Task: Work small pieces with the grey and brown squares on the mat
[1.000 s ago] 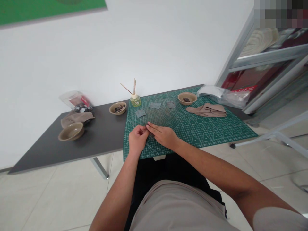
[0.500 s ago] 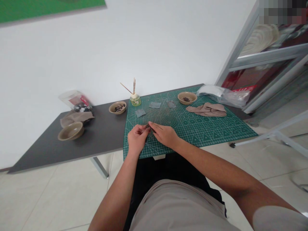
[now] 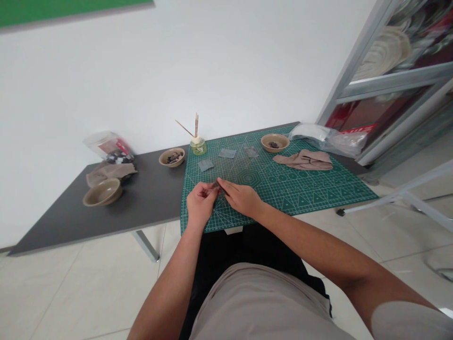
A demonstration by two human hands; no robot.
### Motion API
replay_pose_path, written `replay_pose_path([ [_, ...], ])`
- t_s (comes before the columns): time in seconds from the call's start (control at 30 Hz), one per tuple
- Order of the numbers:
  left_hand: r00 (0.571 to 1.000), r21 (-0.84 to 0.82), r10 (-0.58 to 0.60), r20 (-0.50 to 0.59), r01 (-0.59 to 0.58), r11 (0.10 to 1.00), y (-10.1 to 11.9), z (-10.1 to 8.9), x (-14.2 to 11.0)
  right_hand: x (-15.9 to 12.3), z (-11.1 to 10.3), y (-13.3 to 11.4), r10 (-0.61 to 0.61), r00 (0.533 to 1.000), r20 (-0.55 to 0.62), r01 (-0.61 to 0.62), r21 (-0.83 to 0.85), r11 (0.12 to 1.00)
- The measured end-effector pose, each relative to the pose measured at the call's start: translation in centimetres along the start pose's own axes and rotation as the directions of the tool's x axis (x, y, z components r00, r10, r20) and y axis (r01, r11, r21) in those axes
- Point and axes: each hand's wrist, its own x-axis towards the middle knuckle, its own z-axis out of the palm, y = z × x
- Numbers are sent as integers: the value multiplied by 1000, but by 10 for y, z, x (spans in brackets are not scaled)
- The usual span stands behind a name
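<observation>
My left hand (image 3: 200,202) is closed, its thumb and fingers pinching a small dark piece (image 3: 216,184), too small to name. My right hand (image 3: 243,197) meets it there, fingers stretched forward and pressed together over a thin dark edge that I cannot make out. Both hands are above the near part of a green cutting mat (image 3: 276,189). Just beyond them lie small greyish flat squares: one square (image 3: 205,165) at the left, another square (image 3: 227,153) in the middle and a browner square (image 3: 251,151) at the right.
A bowl (image 3: 267,137) with dark bits stands near a crumpled brown cloth (image 3: 306,160) and a plastic bag (image 3: 329,137). Left of a reed diffuser (image 3: 198,146) is a bowl of small stones (image 3: 172,157). Farther left are another bowl (image 3: 95,199), a cloth (image 3: 109,174) and a clear bag (image 3: 109,144).
The view has shifted slightly. My hands stay together in almost the same place, with the fingertips barely moved.
</observation>
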Motion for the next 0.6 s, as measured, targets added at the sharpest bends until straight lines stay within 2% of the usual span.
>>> replay_pose_path([
  [0.1, 1000, -100, -22, 1, 22, 995, 2, 1, 0, 2, -1, 1, 65, 998, 23, -65, 18, 998],
  [0.17, 1000, -106, -24, -7, 23, 994, 3, 1, 1, 3, -2, 1, 84, 996, 9, -84, 30, 996],
  [0.3, 1000, 6, -11, -7, 11, 1000, 3, 1, 2, 1, -6, 0, 9, 999, -42, -8, 29, 1000],
  [0.4, 1000, 111, 10, -9, -9, 994, 1, 0, 3, 0, -6, 0, -74, 997, -8, 74, -8, 997],
  [0.53, 999, 32, -27, 36, 26, 999, -3, 0, 4, 0, -3, 1, -8, 1000, -13, 7, -56, 998],
  [0.6, 999, 31, -25, 40, 24, 999, -4, 0, 4, 0, -1, 1, -21, 1000, -24, 19, -58, 998],
])
